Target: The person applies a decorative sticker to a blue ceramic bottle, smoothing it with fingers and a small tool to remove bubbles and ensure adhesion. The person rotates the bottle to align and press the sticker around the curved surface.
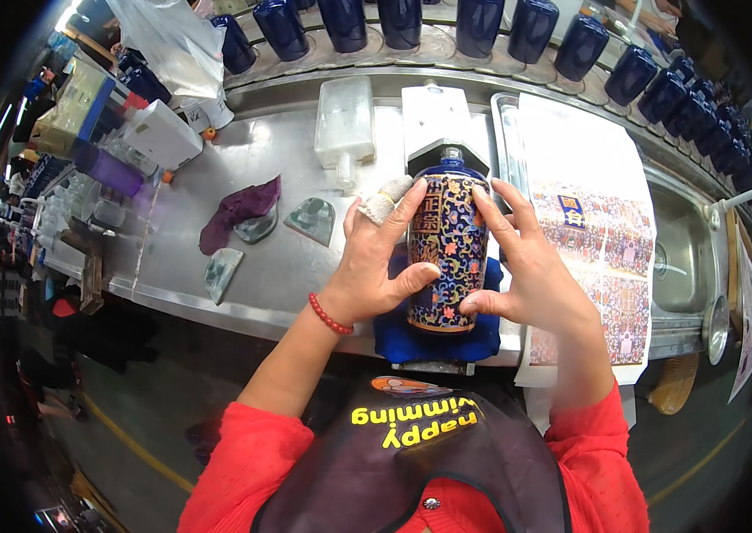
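1. While both hands press in from either side, the dark blue ceramic bottle with a colourful floral wrap (pixel 447 253) lies on a blue cloth pad (pixel 434 338) at the near edge of the steel workbench (pixel 287 258), its neck pointing away from the person.
2. The left hand (pixel 376 266) is clamped on the bottle's left flank, thumb low across the pattern, likely to smooth the wrap down; one finger wears a pale bandage.
3. The right hand (pixel 523 266) is closed on the right flank, fingers spread over the upper part, which steadies the bottle against rolling.
4. A sheet of printed patterned labels (pixel 594 266) lies just right of the bottle, within easy reach.
5. A purple rag (pixel 238 209) and grey rounded pads (pixel 309 220) lie to the left.
6. Plain dark blue bottles (pixel 483 27) line a curved conveyor at the back.
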### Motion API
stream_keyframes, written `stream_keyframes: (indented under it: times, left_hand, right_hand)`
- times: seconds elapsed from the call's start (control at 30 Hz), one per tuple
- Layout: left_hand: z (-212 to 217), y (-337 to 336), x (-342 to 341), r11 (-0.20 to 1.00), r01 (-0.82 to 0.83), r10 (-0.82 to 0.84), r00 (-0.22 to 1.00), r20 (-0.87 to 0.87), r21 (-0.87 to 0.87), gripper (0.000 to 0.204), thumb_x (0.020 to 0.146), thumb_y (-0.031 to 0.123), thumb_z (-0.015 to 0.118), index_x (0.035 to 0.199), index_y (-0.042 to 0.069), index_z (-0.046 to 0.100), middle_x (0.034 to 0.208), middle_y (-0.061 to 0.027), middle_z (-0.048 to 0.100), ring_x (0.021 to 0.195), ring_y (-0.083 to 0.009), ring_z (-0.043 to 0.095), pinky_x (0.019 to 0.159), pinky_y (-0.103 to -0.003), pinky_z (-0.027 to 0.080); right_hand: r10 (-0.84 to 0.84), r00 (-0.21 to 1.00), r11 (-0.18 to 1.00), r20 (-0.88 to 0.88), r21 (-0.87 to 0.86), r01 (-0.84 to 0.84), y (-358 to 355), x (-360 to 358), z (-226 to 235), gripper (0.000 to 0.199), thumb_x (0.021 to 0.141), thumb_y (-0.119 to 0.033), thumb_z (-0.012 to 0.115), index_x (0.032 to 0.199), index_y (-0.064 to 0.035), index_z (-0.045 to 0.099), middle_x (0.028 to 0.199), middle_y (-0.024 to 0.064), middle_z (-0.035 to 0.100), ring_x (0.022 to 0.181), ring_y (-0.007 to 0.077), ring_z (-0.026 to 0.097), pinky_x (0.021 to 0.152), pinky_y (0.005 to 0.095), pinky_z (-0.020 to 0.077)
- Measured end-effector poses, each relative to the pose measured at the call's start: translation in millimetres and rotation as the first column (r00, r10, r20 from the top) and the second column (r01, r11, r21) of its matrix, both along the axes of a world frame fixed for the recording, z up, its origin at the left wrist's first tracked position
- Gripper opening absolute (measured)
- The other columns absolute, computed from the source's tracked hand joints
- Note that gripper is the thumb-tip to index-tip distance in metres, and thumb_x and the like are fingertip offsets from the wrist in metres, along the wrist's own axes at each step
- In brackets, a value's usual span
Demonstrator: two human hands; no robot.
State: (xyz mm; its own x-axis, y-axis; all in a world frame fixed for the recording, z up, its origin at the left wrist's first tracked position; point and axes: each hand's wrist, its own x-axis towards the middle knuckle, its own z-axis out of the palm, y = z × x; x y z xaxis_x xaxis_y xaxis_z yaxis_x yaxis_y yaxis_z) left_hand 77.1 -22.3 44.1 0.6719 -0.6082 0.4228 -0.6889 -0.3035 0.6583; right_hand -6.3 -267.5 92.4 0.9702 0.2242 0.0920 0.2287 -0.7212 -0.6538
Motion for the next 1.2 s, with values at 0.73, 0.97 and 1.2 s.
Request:
stream_keyframes:
  times: [0.73, 0.97, 1.2]
  left_hand:
    - [-13, 7, 4, 0.996, 0.064, -0.071, 0.99, -0.118, -0.064, 0.114, 0.084, 0.075, 0.066, 0.162, 0.004, 0.022, 0.158, -0.0237, 0.039, 0.149, -0.0401, 0.033, 0.12, -0.061, 0.01]
    - [-21, 32, -35, 0.976, -0.027, -0.004, 0.99, 0.142, 0.214, 0.135, 0.067, 0.073, 0.08, 0.161, 0.0, 0.018, 0.158, -0.0236, 0.035, 0.143, -0.0426, 0.037, 0.119, -0.067, 0.008]
    - [0, 35, -45, 0.981, -0.117, 0.056, 0.934, 0.352, 0.155, 0.098, 0.075, 0.065, 0.078, 0.153, 0.014, 0.048, 0.143, -0.019, 0.055, 0.139, -0.0385, 0.041, 0.118, -0.067, 0.011]
  right_hand:
    - [0.009, 0.998, 0.998, -0.064, 0.069, -0.004, -3, 1, 5, 0.135, 0.062, -0.049, 0.095, 0.164, -0.0051, 0.017, 0.158, 0.0309, 0.03, 0.144, 0.0472, 0.039, 0.114, 0.0476, 0.0419]
    - [-0.022, 0.997, 0.985, -0.08, 0.166, 0.036, -4, -10, -11, 0.137, 0.061, -0.044, 0.097, 0.164, -0.0072, 0.015, 0.16, 0.0257, 0.03, 0.142, 0.041, 0.043, 0.109, 0.0461, 0.0485]
    - [-0.012, 1.0, 0.988, 0.023, 0.157, 0.008, -7, -12, -19, 0.116, 0.072, -0.044, 0.091, 0.162, -0.0086, 0.028, 0.161, 0.0247, 0.031, 0.141, 0.0399, 0.045, 0.11, 0.0461, 0.0465]
